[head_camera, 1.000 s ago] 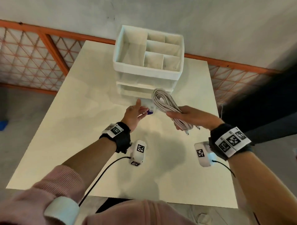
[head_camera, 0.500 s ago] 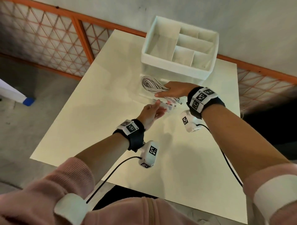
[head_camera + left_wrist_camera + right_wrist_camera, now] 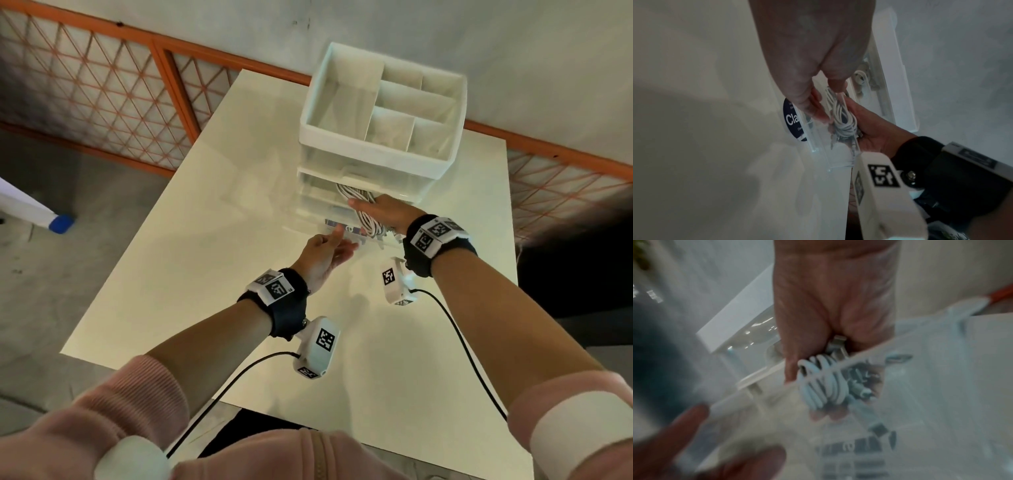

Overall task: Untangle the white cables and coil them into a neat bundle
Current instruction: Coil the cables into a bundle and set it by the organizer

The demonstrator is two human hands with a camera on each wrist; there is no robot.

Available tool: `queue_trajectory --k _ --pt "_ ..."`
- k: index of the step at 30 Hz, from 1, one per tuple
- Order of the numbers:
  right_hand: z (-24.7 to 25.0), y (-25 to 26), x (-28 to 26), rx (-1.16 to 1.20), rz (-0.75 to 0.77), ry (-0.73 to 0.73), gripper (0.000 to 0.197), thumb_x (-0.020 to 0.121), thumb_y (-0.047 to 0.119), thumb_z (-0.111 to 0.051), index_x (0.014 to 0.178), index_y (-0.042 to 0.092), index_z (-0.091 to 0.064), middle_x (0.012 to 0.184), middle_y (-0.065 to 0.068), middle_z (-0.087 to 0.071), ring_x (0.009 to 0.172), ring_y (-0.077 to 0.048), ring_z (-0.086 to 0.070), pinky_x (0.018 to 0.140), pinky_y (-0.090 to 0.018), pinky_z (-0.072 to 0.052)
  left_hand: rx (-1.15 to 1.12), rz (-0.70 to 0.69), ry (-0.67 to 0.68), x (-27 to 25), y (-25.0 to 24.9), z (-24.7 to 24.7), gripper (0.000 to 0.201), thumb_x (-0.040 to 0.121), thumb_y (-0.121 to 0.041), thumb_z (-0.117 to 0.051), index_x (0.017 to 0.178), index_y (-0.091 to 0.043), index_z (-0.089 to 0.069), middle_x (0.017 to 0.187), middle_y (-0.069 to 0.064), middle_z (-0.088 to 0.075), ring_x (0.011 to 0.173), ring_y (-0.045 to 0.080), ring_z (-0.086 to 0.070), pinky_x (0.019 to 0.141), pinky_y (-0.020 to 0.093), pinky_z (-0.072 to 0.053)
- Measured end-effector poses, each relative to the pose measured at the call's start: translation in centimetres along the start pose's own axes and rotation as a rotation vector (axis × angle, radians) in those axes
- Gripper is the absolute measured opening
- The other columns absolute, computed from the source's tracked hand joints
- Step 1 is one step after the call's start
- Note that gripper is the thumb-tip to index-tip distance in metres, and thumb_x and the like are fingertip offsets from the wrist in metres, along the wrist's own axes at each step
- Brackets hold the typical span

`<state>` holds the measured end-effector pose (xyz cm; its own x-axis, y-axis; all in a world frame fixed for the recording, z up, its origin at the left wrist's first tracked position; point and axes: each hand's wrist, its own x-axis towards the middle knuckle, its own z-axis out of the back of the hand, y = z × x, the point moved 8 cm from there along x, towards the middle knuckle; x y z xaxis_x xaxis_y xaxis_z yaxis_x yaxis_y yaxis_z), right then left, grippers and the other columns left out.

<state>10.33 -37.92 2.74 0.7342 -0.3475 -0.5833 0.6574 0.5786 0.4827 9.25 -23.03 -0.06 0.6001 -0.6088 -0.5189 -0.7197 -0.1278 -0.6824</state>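
Note:
A coiled bundle of white cables (image 3: 362, 209) lies in my right hand (image 3: 383, 212), which grips it around the middle and holds it inside a clear plastic drawer (image 3: 310, 216). The drawer is pulled out from the bottom of a white desk organizer (image 3: 376, 161). In the right wrist view the cable loops (image 3: 822, 384) and their plugs show through the drawer's clear wall. My left hand (image 3: 337, 241) pinches the drawer's front wall (image 3: 812, 138), fingers outside and thumb inside. The coil (image 3: 843, 121) sits right beside those fingers (image 3: 813, 108).
The organizer stands at the far end of a white table (image 3: 212, 260), its top tray split into several compartments. A blue round sticker (image 3: 792, 121) is on the drawer's front. An orange mesh fence (image 3: 102, 102) runs behind the table. Black wrist-camera cables trail over the near table edge.
My right hand carried the cable bundle from above the table forward into the pulled-out drawer. My left hand stayed at the drawer's front.

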Motion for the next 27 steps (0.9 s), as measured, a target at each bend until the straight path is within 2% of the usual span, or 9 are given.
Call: queue_trajectory --k 2,4,6,9,12,18,22,25,27 --pt "-0.1 0.1 0.0 -0.062 0.008 -0.084 0.071 0.089 0.062 -0.041 0.124 0.002 -0.057 0.123 -0.020 -0.061 0.112 -0.034 -0.057 0.091 -0.032 -0.041 0.014 -0.004 -0.006 0.0 0.0 0.0 0.034 0.099 -0.027 -0.044 0.087 0.000 -0.061 0.076 0.008 -0.070 0.063 0.006 -0.066 0.069 0.014 -0.056" --pt "-0.1 0.2 0.1 -0.078 0.029 -0.159 0.071 0.091 0.059 -0.039 0.131 0.002 -0.051 0.132 -0.021 -0.055 0.123 -0.035 -0.050 0.099 -0.032 -0.037 0.018 -0.007 -0.016 -0.1 -0.1 -0.1 0.034 0.099 -0.027 -0.044 0.087 0.001 -0.060 0.081 0.011 -0.067 0.066 0.007 -0.066 0.069 0.013 -0.056" --pt "-0.3 0.0 0.4 -0.073 0.034 -0.209 0.075 0.090 0.061 -0.039 0.138 0.003 -0.043 0.142 -0.021 -0.045 0.134 -0.034 -0.038 0.111 -0.037 -0.028 0.013 -0.011 -0.040 -0.2 -0.2 -0.1 0.033 0.099 -0.025 -0.045 0.083 0.000 -0.059 0.078 0.010 -0.067 0.072 0.011 -0.065 0.069 0.014 -0.055" --pt "-0.6 -0.4 0.5 -0.032 -0.005 -0.288 0.081 0.090 0.058 -0.042 0.145 0.002 -0.026 0.154 -0.020 -0.023 0.144 -0.036 -0.014 0.117 -0.042 -0.011 -0.002 -0.025 -0.070 -0.4 -0.5 -0.1 0.031 0.098 -0.024 -0.046 0.078 -0.002 -0.057 0.068 0.006 -0.069 0.079 0.016 -0.064 0.071 0.015 -0.055" --pt "-0.6 -0.3 0.0 -0.068 -0.021 -0.333 0.083 0.091 0.060 -0.037 0.149 0.008 -0.009 0.159 -0.017 -0.005 0.146 -0.038 0.004 0.119 -0.050 0.000 0.006 -0.030 -0.072 -0.4 -0.5 -0.2 0.031 0.099 -0.024 -0.045 0.080 -0.003 -0.056 0.080 0.012 -0.065 0.081 0.016 -0.064 0.075 0.016 -0.055" --pt "-0.9 -0.6 0.7 -0.207 -0.057 -0.268 0.087 0.091 0.064 -0.028 0.149 0.010 0.007 0.159 -0.017 0.006 0.147 -0.035 0.007 0.119 -0.050 0.007 0.002 -0.024 -0.070 -0.5 -0.7 -0.3 0.031 0.098 -0.025 -0.045 0.080 -0.003 -0.056 0.084 0.012 -0.063 0.080 0.014 -0.064 0.079 0.017 -0.054" --pt "-0.8 -0.6 0.4 -0.220 -0.103 -0.236 0.100 0.084 0.073 -0.031 0.150 0.010 0.009 0.158 -0.019 0.010 0.146 -0.035 0.010 0.117 -0.048 0.009 -0.010 -0.032 -0.057 -0.4 -0.7 -0.3 0.031 0.098 -0.024 -0.045 0.079 -0.002 -0.056 0.085 0.013 -0.063 0.082 0.015 -0.064 0.077 0.015 -0.054" --pt "-0.8 -0.3 -0.6 -0.117 -0.085 -0.199 0.107 0.078 0.077 -0.039 0.151 0.012 0.005 0.159 -0.017 0.011 0.147 -0.034 0.010 0.120 -0.047 0.002 -0.017 -0.044 -0.034 -0.2 -0.7 -0.4 0.032 0.098 -0.023 -0.045 0.078 -0.001 -0.056 0.083 0.013 -0.061 0.080 0.014 -0.065 0.077 0.015 -0.054" --pt "-0.6 -0.1 -1.6 -0.061 -0.028 -0.189 0.107 0.075 0.075 -0.047 0.151 0.012 -0.006 0.159 -0.015 -0.001 0.147 -0.033 -0.002 0.121 -0.046 -0.010 -0.022 -0.051 -0.013 0.1 -0.6 -0.4 0.033 0.099 -0.023 -0.044 0.079 0.000 -0.056 0.084 0.014 -0.062 0.075 0.010 -0.068 0.079 0.015 -0.054"
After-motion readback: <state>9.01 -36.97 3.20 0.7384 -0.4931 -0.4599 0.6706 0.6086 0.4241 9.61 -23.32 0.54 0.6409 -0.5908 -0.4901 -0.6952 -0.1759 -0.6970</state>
